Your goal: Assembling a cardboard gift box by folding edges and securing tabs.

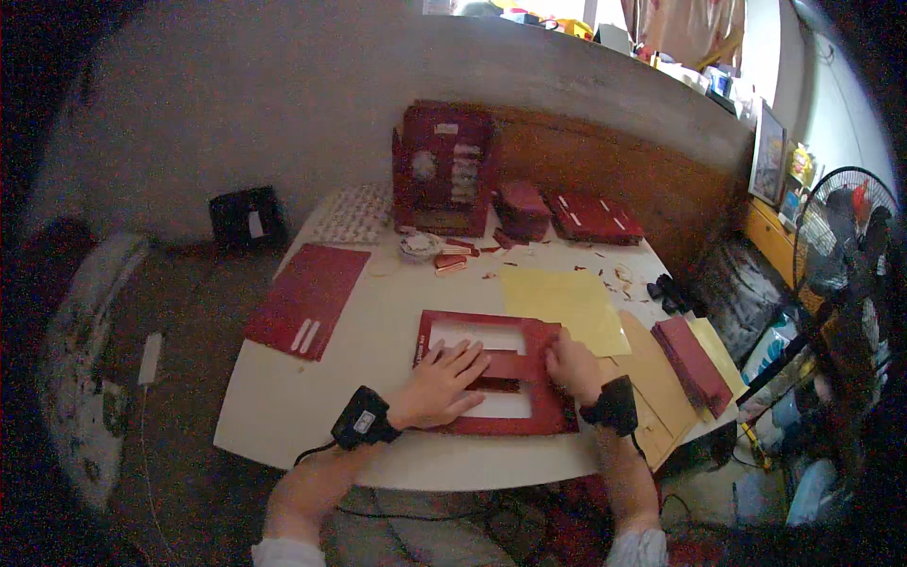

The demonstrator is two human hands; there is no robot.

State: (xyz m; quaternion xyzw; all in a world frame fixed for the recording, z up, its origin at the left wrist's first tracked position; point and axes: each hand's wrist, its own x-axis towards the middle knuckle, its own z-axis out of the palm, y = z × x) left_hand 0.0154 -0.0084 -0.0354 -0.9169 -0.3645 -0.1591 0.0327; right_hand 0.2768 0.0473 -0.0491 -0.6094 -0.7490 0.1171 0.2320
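Observation:
A dark red cardboard sheet (553,397) with rectangular cut-outs lies flat on the white table (378,312) in front of me. My left hand (439,386) rests on its left part, palm down with fingers spread over the strip between the cut-outs. At the sheet's right side, my right hand (572,367) is closed, its fingers curled and pressed together near the upper right corner. What those fingers hold, if anything, is hidden. Each wrist wears a black strapped device.
A red sheet with white strips (307,298) lies left. Yellow paper (557,298), brown board (652,387) and a stack of red pieces (693,367) lie right. Upright red panels (444,170), red stacks (595,219) and scraps occupy the back. A fan (841,236) stands far right.

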